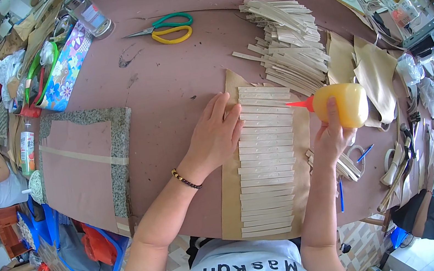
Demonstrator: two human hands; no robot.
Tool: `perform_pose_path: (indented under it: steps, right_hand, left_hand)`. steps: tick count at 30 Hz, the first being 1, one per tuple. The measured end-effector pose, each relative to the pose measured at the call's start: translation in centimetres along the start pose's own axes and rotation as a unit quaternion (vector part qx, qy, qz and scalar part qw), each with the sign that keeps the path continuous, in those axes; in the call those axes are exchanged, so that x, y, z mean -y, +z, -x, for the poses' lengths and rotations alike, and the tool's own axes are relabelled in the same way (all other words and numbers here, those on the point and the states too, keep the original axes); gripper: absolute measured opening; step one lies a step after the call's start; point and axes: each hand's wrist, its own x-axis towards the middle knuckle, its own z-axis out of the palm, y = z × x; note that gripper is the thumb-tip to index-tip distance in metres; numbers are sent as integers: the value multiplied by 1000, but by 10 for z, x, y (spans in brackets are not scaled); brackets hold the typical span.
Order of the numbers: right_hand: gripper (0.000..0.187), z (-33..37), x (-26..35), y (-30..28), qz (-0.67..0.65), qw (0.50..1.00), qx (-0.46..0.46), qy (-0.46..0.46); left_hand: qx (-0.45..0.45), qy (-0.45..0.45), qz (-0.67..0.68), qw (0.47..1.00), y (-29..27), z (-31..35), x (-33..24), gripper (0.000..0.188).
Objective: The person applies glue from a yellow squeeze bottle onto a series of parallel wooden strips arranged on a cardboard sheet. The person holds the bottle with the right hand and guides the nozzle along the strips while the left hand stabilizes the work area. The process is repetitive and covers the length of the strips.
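Head view: the tan sheet (231, 208) lay lengthwise before me on the table (164, 79), and pale strips (265, 157) already covered most of its length, set crosswise one below another. I judged the laying well advanced; a big heap of loose strips (292, 36), beyond the sheet's far right corner, was unused. Small glossy marks dotted many of the laid strips; wet or dry, I couldn't tell. Strips looked flat, ends slightly uneven, margins of the sheet bare down both sides. My right hand (333, 138), just right of the sheet, was wrapped around a yellow squeeze bottle (349, 106), its red nozzle (302, 104) pointing left at the strips' right ends. My left hand (216, 135) rested at the sheet's left edge, fingers extended and loosely spread, gripping nothing. Scissors (166, 30) lay beyond the sheet, off to its left.
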Motion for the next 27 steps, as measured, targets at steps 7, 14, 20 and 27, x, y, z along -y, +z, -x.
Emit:
perform_pose_path:
  steps: [7,14,20,27]
  right_hand:
    - [32,12,-12,24,-16,1000,2,23]
    - [38,22,-20,44,25,999,34,22]
    - [32,16,-18,37,-6,999,32,24]
    - [31,2,-4,10,-26,999,-5,17]
  left_hand:
    - [-13,7,-7,1000,2,0,1,30]
    - [-7,5,-5,1000,3,1,1,31]
    - [-6,-1,-2,1000,2,2,0,32]
    - [-4,4,-2,1000,0,2,0,32]
